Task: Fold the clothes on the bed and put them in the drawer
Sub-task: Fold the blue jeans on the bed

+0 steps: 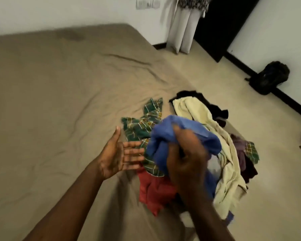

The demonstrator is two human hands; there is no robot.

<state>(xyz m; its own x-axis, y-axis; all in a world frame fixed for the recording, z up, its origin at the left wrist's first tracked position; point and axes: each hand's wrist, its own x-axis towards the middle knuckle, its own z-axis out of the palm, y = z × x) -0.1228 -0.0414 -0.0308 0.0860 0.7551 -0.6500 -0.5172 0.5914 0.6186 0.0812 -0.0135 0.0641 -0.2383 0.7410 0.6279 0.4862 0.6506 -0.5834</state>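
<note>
- Clothes lie in a loose, unfolded heap (189, 145) on the near right part of the bed (59, 84), close to its right edge.
- The bed is covered by a wrinkled tan sheet, with a darker patch near its far end.
- The right hand (188, 159) is raised over the heap, its grip clamped in a fist on a bunched blue garment (165, 136); the cloth spills out above and to the left of the knuckles. The hand is blurred.
- The left hand (118, 153) is held out to the left of the heap, palm turned toward the right, grip apart: fingers straight and together, thumb up. It holds nothing; its fingertips reach the edge of a green plaid garment (146, 119).
- The plaid garment spreads out from under the blue one toward the far left of the heap.
- A red garment (155, 190) lies crumpled at the near side, below the blue cloth.
- A cream garment (195, 112) runs along the right of the heap from far to near, with a black garment (214, 106) behind it and a dark purple piece (240, 148) on its right.
- A dark backpack (269, 77) sits on the pale floor (215, 75) against the right wall, well apart from the bed.
- Pale curtains (181, 28) hang at the far wall beside a dark door (222, 23).
</note>
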